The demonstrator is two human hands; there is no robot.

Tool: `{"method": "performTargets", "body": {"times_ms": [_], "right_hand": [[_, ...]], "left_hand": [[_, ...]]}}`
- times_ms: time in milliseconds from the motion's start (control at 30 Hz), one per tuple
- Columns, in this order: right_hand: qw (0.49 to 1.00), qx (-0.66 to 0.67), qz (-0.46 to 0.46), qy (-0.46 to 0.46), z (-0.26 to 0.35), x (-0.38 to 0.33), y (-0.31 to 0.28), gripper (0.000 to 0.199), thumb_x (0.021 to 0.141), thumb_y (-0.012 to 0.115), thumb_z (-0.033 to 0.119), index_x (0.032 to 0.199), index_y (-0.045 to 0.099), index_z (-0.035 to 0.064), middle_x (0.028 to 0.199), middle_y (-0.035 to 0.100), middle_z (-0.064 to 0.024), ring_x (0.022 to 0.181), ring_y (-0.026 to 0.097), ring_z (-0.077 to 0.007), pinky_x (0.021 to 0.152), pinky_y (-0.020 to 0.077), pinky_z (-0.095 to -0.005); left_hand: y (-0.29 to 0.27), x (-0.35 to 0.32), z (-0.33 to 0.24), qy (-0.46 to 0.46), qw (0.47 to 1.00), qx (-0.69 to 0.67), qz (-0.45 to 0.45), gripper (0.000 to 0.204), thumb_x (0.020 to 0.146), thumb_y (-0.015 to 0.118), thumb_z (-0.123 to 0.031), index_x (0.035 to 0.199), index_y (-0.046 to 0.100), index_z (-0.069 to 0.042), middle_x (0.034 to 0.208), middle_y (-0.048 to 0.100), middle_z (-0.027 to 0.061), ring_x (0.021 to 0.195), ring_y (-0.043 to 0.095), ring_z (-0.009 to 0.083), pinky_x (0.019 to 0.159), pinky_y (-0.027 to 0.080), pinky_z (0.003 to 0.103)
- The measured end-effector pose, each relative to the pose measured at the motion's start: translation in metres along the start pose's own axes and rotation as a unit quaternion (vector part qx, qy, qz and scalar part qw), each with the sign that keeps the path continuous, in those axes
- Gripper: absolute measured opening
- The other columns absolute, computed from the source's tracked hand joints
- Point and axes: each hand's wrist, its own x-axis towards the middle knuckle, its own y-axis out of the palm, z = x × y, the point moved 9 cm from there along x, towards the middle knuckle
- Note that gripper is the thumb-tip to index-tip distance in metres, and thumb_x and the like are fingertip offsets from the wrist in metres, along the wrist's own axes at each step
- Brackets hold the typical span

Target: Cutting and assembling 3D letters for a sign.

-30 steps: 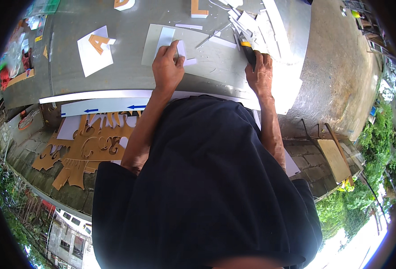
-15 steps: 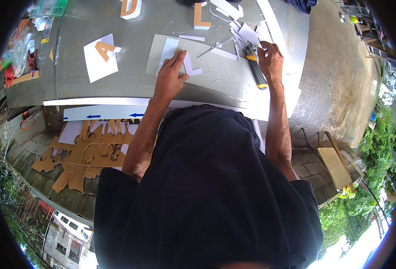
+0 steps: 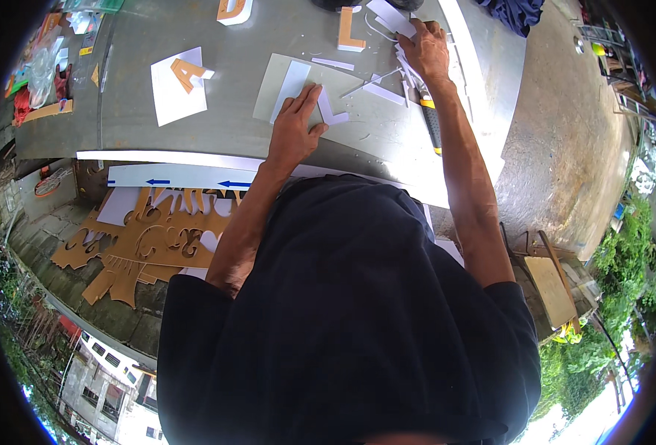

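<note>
Seen from above, two bare hands work on a grey metal desk; twelve o'clock points away from the person. The left hand grips nothing: its outstretched fingers press down where a pale blue strip and an angled white piece meet, both lying on a pale grey sheet. The strip reaches toward one o'clock; the angled piece's foot shows at three. At two o'clock from there, the right hand bends its fingers down among white scraps; whether it pinches one, I cannot tell. A black-and-yellow cutter lies at the right hand's six o'clock, just beside the forearm. At the left hand's nine, a brown letter-shaped piece rests on white card.
</note>
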Motion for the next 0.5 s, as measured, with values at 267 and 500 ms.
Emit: {"method": "performTargets", "body": {"times_ms": [267, 500], "right_hand": [[0.998, 0.0, 0.045, 0.039, -0.02, 0.008, 0.006, 0.056, 0.086, 0.078, 0.037, 0.133, 0.064, 0.0113, 0.131, 0.058, -0.0165, 0.127, 0.056, -0.0343, 0.105, 0.0505, -0.0478], [0.984, 0.17, -0.05, -0.017, 0.015, -0.052, -0.048, 0.036, 0.088, 0.077, 0.026, 0.115, 0.072, 0.0028, 0.099, 0.07, -0.016, 0.081, 0.072, -0.0276, 0.077, 0.058, -0.0406]], "left_hand": [[-0.015, -0.019, 0.033, -0.039, 0.997, -0.017, -0.068, 0.068, 0.078, 0.082, -0.007, 0.141, 0.056, -0.005, 0.129, 0.064, 0.0158, 0.1, 0.062, 0.03, 0.085, 0.053, 0.041], [-0.04, -0.008, 0.042, -0.094, 0.969, 0.186, -0.135, 0.062, 0.072, 0.088, -0.02, 0.126, 0.061, -0.004, 0.1, 0.063, 0.0147, 0.094, 0.064, 0.0364, 0.079, 0.054, 0.045]]}}
